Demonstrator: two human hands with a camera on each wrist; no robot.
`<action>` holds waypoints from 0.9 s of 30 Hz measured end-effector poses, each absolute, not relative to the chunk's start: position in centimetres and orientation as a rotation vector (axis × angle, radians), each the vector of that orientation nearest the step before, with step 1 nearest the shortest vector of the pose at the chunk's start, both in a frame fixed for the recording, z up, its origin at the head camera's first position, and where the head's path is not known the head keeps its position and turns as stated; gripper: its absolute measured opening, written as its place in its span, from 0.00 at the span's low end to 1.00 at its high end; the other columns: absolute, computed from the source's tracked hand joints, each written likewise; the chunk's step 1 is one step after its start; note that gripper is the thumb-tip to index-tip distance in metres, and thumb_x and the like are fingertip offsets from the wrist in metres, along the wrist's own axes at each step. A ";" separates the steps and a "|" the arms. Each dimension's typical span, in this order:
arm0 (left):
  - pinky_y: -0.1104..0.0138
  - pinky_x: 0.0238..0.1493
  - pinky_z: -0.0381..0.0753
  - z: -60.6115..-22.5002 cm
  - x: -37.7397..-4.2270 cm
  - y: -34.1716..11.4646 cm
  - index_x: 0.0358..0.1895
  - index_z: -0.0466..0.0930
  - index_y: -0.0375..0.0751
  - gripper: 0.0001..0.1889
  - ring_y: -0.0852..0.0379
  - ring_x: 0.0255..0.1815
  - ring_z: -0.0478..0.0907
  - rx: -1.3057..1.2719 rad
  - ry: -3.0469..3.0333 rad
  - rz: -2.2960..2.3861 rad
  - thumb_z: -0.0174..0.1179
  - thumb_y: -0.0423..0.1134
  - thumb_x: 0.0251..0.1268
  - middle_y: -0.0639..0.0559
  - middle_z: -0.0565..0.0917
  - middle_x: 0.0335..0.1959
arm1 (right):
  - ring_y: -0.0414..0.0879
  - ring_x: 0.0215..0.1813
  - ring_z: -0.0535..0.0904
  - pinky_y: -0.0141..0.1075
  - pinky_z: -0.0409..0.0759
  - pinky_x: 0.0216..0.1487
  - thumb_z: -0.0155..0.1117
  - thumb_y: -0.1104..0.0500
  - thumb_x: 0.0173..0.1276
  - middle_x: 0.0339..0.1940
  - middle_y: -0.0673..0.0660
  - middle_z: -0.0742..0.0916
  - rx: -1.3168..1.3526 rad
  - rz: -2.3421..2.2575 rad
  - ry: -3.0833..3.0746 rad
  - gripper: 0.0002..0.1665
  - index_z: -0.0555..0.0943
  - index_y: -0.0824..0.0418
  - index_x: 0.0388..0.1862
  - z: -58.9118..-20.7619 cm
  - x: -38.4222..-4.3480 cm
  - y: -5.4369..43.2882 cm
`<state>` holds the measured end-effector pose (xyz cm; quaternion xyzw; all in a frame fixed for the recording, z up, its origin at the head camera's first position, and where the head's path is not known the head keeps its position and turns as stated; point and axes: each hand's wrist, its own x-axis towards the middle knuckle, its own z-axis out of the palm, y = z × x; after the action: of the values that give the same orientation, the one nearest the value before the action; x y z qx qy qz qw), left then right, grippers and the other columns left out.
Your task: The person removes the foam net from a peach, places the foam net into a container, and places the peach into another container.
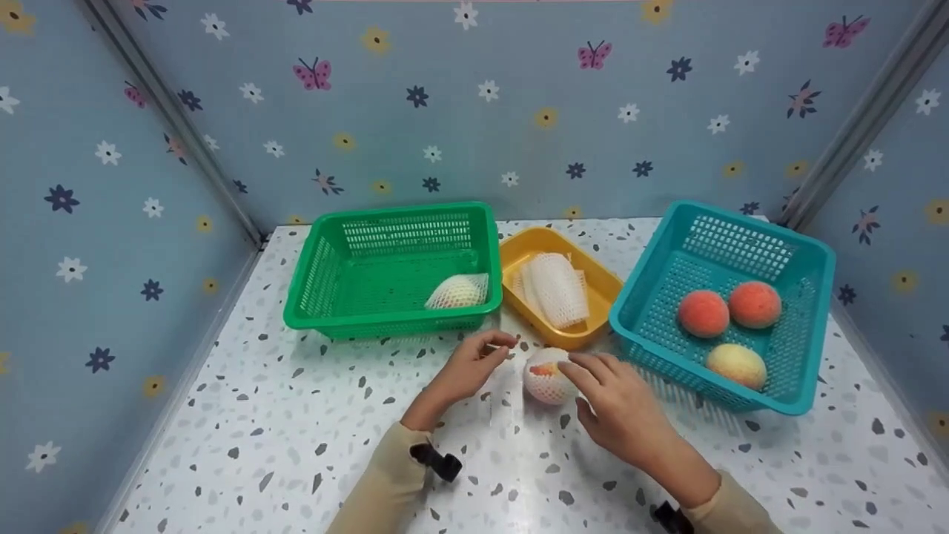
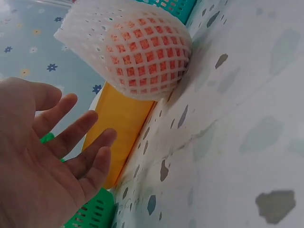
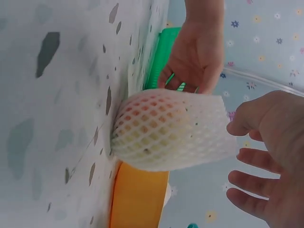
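- Seeing netted peach [image 1: 547,389] sitting on speckled table [image 1: 296,445], near yellow tray [image 1: 565,341]
- Curving left hand [image 1: 465,367] loosely beside it, holding nothing
- Poising right hand [image 1: 623,408], loosely spread, at net's [image 3: 211,128] open end, contact unclear

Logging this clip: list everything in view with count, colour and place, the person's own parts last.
green basket: 1, green, left
tray: 1, yellow, between baskets
nets: count unclear, white, in tray
teal basket: 1, teal, right
bare peaches: 3, two red, one yellowish, in teal basket
netted peaches: 2, white nets, one on table, one in green basket
table: 1, white, grey-flecked, underneath
walls: 3, blue, patterned, back and sides
straps: 2, black, at wrists
sleeves: 2, beige, forearms
hands: 2, bare, either side of tabletop peach
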<state>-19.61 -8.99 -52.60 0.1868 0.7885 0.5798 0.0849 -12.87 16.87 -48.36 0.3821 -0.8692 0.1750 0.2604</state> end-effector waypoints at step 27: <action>0.57 0.56 0.75 -51.5 -17.0 -12.8 0.58 0.78 0.43 0.17 0.50 0.58 0.75 0.690 2.734 1.023 0.56 0.46 0.72 0.52 0.78 0.57 | 0.51 0.34 0.79 0.40 0.81 0.32 0.67 0.73 0.49 0.31 0.56 0.84 1.025 0.376 -2.374 0.12 0.84 0.61 0.32 -49.2 -16.6 14.4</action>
<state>-16.98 -12.84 -51.53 0.2293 0.9092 0.3402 0.0708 -16.62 14.40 -49.22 0.3786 -0.8769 0.1387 0.2615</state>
